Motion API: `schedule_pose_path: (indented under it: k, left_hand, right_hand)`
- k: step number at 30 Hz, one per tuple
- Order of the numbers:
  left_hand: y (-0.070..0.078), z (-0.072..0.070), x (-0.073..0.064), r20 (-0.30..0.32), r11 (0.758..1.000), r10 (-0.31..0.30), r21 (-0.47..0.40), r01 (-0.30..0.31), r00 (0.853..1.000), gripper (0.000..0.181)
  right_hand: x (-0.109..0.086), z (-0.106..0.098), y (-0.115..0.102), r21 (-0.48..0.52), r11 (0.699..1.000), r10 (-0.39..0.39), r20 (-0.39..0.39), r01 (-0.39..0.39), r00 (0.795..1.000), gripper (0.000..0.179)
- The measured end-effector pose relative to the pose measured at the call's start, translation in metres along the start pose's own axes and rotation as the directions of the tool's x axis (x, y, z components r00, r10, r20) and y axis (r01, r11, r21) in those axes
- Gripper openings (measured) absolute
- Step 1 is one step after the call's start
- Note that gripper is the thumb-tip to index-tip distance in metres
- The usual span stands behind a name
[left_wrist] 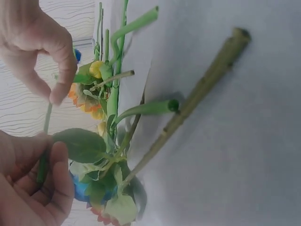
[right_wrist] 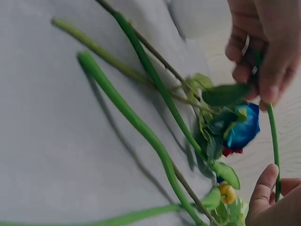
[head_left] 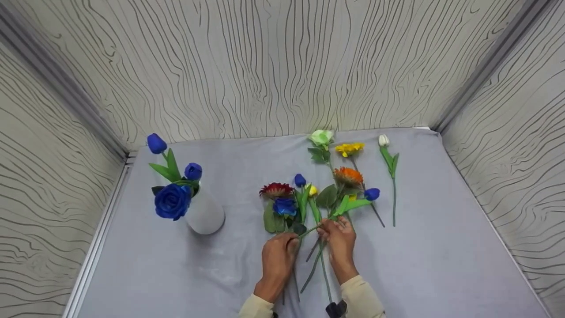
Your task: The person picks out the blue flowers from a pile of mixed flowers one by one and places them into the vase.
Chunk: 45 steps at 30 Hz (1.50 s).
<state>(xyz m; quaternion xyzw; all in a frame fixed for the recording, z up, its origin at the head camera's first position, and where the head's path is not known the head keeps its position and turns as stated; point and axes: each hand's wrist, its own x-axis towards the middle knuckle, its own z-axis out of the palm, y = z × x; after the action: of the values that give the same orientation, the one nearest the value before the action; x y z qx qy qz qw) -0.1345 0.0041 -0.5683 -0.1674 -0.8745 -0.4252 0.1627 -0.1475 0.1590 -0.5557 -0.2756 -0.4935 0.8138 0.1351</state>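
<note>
A blue artificial tulip [head_left: 372,194] is held off the table with its stem slanting between the two hands. My left hand [head_left: 278,256] grips the lower end of this stem, and in the left wrist view its fingers [left_wrist: 60,176] curl round it. Closer to the leaves [head_left: 353,204], my right hand [head_left: 339,243] pinches the same stem [right_wrist: 273,136] between thumb and fingers. Below the hands lie a blue rose [head_left: 284,206], a dark red flower [head_left: 276,190], another blue tulip [head_left: 300,179], a yellow tulip [head_left: 313,190] and an orange flower [head_left: 348,176], their stems crossing.
A white vase [head_left: 205,214] stands at the left with a blue rose [head_left: 172,201] and blue tulips [head_left: 156,143] in it. Farther back lie a pale green rose [head_left: 321,137], a yellow flower [head_left: 349,149] and a white tulip [head_left: 383,140] on the grey cloth [head_left: 441,247]. Patterned walls surround the table.
</note>
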Motion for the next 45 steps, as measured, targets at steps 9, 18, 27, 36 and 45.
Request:
schedule_pose_path:
  k: [9,18,27,36,45]
  left_hand:
    - [-0.006,-0.005,-0.002,-0.035,0.999,0.042,-0.026,-0.043,0.999,0.007]
    - [-0.014,-0.014,-0.001,-0.013,0.997,-0.017,-0.070,0.016,1.000,0.008]
    - [-0.013,-0.021,0.002,0.011,0.998,-0.060,-0.025,0.061,0.998,0.007]
    - [-0.010,-0.025,0.003,0.020,0.999,-0.046,-0.002,0.046,0.999,0.007]
    - [-0.007,-0.034,0.007,-0.025,1.000,-0.026,0.007,0.026,0.999,0.007]
  right_hand:
    - [0.007,-0.010,-0.011,-0.023,0.998,-0.050,0.001,0.050,0.999,0.027]
    - [0.011,-0.012,-0.019,-0.029,0.998,-0.060,-0.046,0.059,0.997,0.036]
    - [0.004,-0.004,-0.023,-0.024,0.993,-0.113,0.022,0.114,0.993,0.031]
    - [-0.005,0.017,-0.020,-0.069,0.985,-0.152,0.114,0.161,0.982,0.027]
    - [-0.020,0.041,-0.017,-0.187,0.942,-0.218,0.289,0.279,0.932,0.030]
